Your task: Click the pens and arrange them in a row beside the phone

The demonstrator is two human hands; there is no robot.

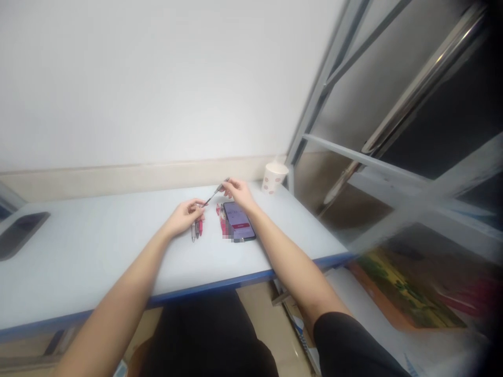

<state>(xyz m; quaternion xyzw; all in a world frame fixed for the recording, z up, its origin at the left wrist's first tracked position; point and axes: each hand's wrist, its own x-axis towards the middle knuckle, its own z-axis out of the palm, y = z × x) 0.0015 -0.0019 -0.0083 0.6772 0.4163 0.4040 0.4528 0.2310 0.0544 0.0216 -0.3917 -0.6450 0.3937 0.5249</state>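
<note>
A thin dark pen (215, 194) slants between my two hands above the white desk (98, 246). My right hand (237, 191) pinches its upper end. At its lower tip, my left hand (186, 215) has its thumb and fingers closed. Under the left fingers lie a few pens (197, 230), one of them red and one silver. More red pens (222, 220) lie along the left side of a phone (239, 222) with a lit screen, just below my right hand.
A paper cup (274, 177) stands at the back right by a metal frame (314, 115). A dark flat device (21, 234) lies at the far left. Right of the desk, a lower surface holds a colourful flat item (408, 293). The desk has a blue front edge.
</note>
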